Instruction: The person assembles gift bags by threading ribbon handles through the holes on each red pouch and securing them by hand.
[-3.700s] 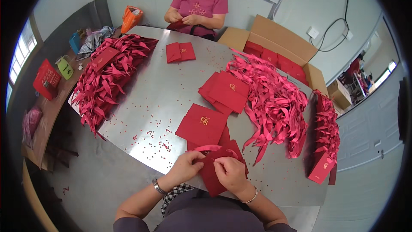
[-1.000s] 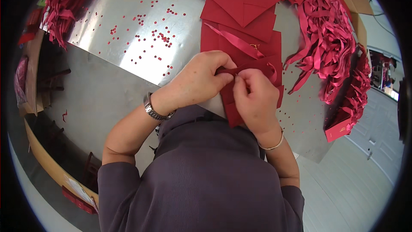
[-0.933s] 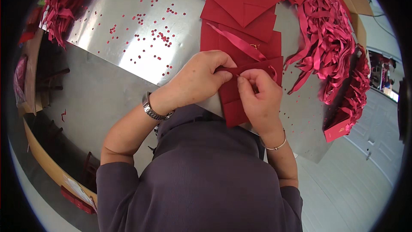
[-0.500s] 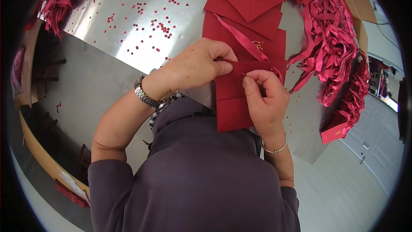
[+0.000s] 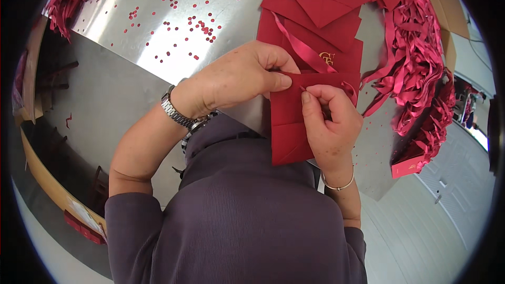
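Observation:
A red paper bag (image 5: pixel 286 137) lies flat at the table's near edge, its top edge away from me. My left hand (image 5: pixel 252 73) pinches the bag's top left corner between thumb and forefinger. Over the bag's face, my right hand (image 5: pixel 332 113) is closed, thumb and forefinger pressed on a small end of red ribbon close to the top edge. A loop of pink-red ribbon (image 5: pixel 302 47) arches beyond the top edge, and a bit of ribbon shows beside my right knuckles. More red bags (image 5: pixel 318 13) with gold marks are stacked behind, overlapping.
A big heap of red ribbons (image 5: pixel 413 63) lies at the right, next to a cardboard box (image 5: pixel 442 10). Another bundle of ribbons (image 5: pixel 66 2) sits far left. Small red paper dots (image 5: pixel 202 26) are scattered over the metal table (image 5: pixel 152 68). A small red box (image 5: pixel 407 166) stands at the right edge.
The bag, the stack and both hands appear slightly further right in the picture, as the view has shifted. My right fingers keep their pinch on the ribbon; my left keeps its hold.

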`<action>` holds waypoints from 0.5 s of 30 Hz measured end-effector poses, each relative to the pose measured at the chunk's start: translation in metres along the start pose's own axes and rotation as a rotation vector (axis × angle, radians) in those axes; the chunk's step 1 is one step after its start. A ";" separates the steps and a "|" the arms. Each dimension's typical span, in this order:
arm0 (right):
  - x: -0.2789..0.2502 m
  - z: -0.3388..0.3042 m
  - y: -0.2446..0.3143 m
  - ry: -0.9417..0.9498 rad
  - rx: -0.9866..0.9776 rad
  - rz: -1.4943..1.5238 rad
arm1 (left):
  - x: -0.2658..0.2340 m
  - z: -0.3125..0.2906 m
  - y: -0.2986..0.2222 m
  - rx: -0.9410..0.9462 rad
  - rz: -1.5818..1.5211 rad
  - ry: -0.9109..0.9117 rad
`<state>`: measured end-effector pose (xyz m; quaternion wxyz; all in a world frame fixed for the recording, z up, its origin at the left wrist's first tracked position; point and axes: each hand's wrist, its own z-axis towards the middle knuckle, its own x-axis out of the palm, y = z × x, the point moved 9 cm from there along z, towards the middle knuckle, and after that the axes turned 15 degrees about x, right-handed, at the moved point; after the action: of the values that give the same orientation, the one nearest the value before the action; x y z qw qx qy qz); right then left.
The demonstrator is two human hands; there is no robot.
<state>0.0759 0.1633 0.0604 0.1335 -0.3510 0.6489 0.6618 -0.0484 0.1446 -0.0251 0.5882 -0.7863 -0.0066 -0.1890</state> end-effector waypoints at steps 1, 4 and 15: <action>0.001 0.000 0.000 0.004 0.001 -0.003 | 0.000 0.000 0.001 0.003 -0.018 -0.004; 0.003 0.001 0.000 0.010 0.002 -0.013 | 0.000 -0.001 -0.001 -0.011 -0.055 -0.003; 0.009 0.008 0.016 -0.008 -0.126 -0.208 | 0.002 0.002 -0.007 0.079 0.003 0.033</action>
<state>0.0567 0.1668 0.0660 0.1819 -0.4216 0.5655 0.6851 -0.0479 0.1480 -0.0185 0.6190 -0.7593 -0.0029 -0.2008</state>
